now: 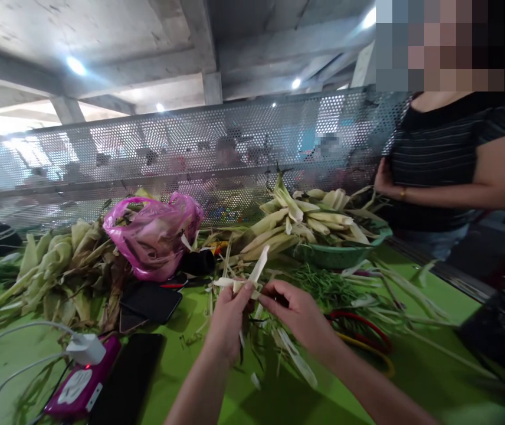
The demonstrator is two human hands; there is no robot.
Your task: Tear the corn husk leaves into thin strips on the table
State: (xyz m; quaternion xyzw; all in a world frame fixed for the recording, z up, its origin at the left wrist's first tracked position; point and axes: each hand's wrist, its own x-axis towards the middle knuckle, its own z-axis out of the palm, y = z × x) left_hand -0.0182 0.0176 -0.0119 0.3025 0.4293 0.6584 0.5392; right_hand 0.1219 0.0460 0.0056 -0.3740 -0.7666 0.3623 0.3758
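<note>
My left hand (pixel 230 316) is closed, its thumb pressing a pale strip of corn husk (pixel 259 267) against the fingers. Close by on the right, my right hand (pixel 294 310) pinches the lower end of the same husk between thumb and fingertips. The strip points up and slightly right, and another pale piece sticks out leftward from my left hand. Loose husk scraps (pixel 294 357) lie on the green table (pixel 194 354) beneath both hands. Thin green strips (pixel 323 286) are heaped just beyond my right hand.
A green basket (pixel 336 255) heaped with corn husks (pixel 327 221) stands at the back right. Left are a pink plastic bag (pixel 150 236), more husks (pixel 69 265), a dark wallet-like item (pixel 153 301), a phone (pixel 131 378) and a purple power strip (pixel 84 378). A person (pixel 442 153) stands behind the table.
</note>
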